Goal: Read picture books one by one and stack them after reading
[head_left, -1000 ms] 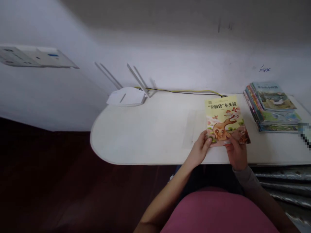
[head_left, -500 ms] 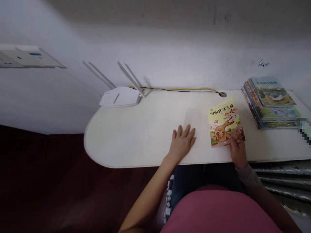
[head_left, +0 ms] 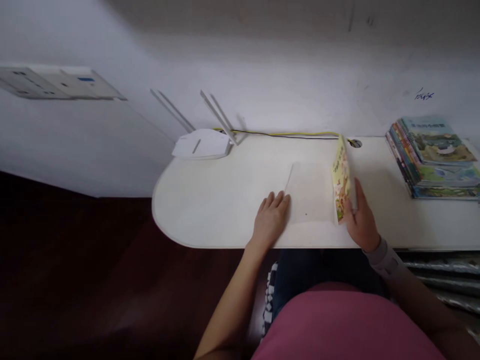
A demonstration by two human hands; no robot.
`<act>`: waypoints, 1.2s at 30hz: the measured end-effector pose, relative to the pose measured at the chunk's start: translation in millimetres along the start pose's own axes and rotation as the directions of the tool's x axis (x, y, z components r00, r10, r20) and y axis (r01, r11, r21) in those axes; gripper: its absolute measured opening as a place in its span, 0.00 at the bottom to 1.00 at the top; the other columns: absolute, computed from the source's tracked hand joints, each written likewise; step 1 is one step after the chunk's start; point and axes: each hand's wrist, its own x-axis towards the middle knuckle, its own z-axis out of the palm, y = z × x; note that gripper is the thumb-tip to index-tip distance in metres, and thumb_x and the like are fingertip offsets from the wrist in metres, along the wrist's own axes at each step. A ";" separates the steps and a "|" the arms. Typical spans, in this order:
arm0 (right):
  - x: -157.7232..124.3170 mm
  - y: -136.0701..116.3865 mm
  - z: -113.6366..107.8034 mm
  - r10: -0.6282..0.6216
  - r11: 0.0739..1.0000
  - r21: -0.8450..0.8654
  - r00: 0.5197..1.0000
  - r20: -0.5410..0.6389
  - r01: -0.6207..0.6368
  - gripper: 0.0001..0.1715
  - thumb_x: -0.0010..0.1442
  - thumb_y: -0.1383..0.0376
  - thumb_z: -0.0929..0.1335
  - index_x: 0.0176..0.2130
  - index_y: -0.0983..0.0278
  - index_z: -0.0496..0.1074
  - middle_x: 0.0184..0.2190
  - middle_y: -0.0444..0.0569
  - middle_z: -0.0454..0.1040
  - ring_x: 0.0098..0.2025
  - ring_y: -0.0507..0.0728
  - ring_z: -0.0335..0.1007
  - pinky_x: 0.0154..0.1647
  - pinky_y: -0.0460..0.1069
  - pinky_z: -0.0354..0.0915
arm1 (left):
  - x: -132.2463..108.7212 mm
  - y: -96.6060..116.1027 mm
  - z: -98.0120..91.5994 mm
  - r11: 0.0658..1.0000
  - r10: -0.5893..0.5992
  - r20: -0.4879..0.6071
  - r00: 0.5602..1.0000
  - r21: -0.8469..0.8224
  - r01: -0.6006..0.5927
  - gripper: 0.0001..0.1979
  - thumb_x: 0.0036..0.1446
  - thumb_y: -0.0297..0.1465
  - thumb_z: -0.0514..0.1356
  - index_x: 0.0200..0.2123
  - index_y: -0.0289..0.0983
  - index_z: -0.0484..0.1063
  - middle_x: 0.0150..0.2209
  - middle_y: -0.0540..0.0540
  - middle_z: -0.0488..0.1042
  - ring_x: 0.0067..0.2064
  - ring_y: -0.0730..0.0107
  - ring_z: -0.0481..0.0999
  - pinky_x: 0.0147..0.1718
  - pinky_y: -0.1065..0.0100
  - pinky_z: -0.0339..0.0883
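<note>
A yellow illustrated book (head_left: 340, 182) is tilted up nearly on edge over the white table. My right hand (head_left: 362, 222) grips its lower right side, thumb on the front cover and fingers behind. Left of the book, a clear plastic sheet or cover (head_left: 311, 192) lies flat on the tabletop. My left hand (head_left: 271, 217) rests palm down at the left edge of that clear sheet, its fingers stretched forward and holding nothing.
A white router (head_left: 202, 144) with raised antennas stands at the back left. Yellow and black cables (head_left: 285, 134) run along the wall to a round hole (head_left: 354, 143). Stacked picture books (head_left: 435, 150) sit at the right of the white table (head_left: 210, 200).
The book has swung from facing upward to almost upright in my right hand, showing more of the clear sheet. My left hand has shifted to the sheet's left edge. The camera view has moved slightly.
</note>
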 end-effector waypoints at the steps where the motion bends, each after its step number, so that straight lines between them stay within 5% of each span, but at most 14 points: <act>1: 4.8 -10.4 5.3 -0.074 0.997 -0.029 0.996 0.054 0.076 0.39 0.63 0.69 0.56 0.69 0.65 0.35 0.66 0.58 0.52 0.66 0.60 0.51 0.62 0.57 0.58 | -1.0 -0.2 0.3 1.000 0.005 0.012 1.000 0.002 -0.005 0.25 0.60 0.20 0.46 0.59 0.35 0.65 0.62 0.38 0.63 0.64 0.51 0.59 0.59 0.50 0.58; 4: 13.3 -39.8 27.0 -0.198 0.960 -0.142 0.944 0.264 0.241 0.38 0.62 0.73 0.56 0.68 0.68 0.40 0.66 0.61 0.53 0.68 0.64 0.46 0.64 0.62 0.54 | -3.1 -1.2 1.5 1.000 0.024 0.012 1.000 -0.008 -0.023 0.24 0.61 0.22 0.46 0.60 0.35 0.64 0.62 0.38 0.63 0.65 0.51 0.58 0.59 0.50 0.58; 10: 7.8 -65.2 69.0 -0.132 0.875 -0.357 0.872 0.472 0.326 0.27 0.65 0.72 0.58 0.62 0.68 0.59 0.64 0.65 0.57 0.66 0.71 0.49 0.62 0.69 0.50 | -6.6 -12.2 6.7 0.996 0.077 -0.021 0.997 -0.049 -0.078 0.23 0.63 0.24 0.47 0.60 0.32 0.62 0.62 0.36 0.63 0.65 0.52 0.57 0.59 0.50 0.57; 15: 12.3 -52.4 68.8 -0.174 0.902 -0.230 0.793 0.585 0.367 0.34 0.61 0.55 0.66 0.61 0.68 0.60 0.63 0.67 0.57 0.66 0.73 0.48 0.62 0.69 0.50 | -9.1 -21.4 10.4 0.989 0.111 -0.017 0.994 -0.100 -0.113 0.24 0.60 0.23 0.47 0.60 0.30 0.62 0.62 0.34 0.62 0.66 0.54 0.56 0.60 0.49 0.56; 19: 22.2 -41.7 59.5 -0.240 0.910 -0.099 0.706 0.666 0.403 0.32 0.60 0.57 0.68 0.58 0.70 0.62 0.63 0.66 0.58 0.67 0.69 0.48 0.64 0.63 0.50 | -9.3 -21.9 11.2 0.986 0.114 -0.026 0.993 -0.118 -0.116 0.25 0.60 0.22 0.46 0.60 0.30 0.62 0.62 0.35 0.61 0.66 0.55 0.55 0.60 0.49 0.56; 26: 24.8 -44.8 65.9 -0.279 0.895 -0.108 0.734 0.619 0.432 0.26 0.61 0.61 0.67 0.56 0.70 0.64 0.61 0.64 0.61 0.65 0.67 0.52 0.63 0.61 0.53 | -8.2 -17.4 9.3 0.991 0.078 -0.042 0.996 -0.105 -0.082 0.24 0.59 0.22 0.48 0.59 0.32 0.64 0.61 0.36 0.64 0.65 0.54 0.58 0.60 0.49 0.57; 36: 38.1 -47.6 56.8 -0.331 0.905 0.003 0.700 0.633 0.425 0.11 0.61 0.63 0.67 0.42 0.67 0.74 0.50 0.56 0.73 0.55 0.61 0.66 0.58 0.56 0.61 | -8.0 -13.3 5.6 0.991 0.069 -0.046 0.997 -0.114 -0.074 0.25 0.58 0.20 0.48 0.58 0.30 0.64 0.60 0.36 0.65 0.64 0.54 0.59 0.60 0.51 0.58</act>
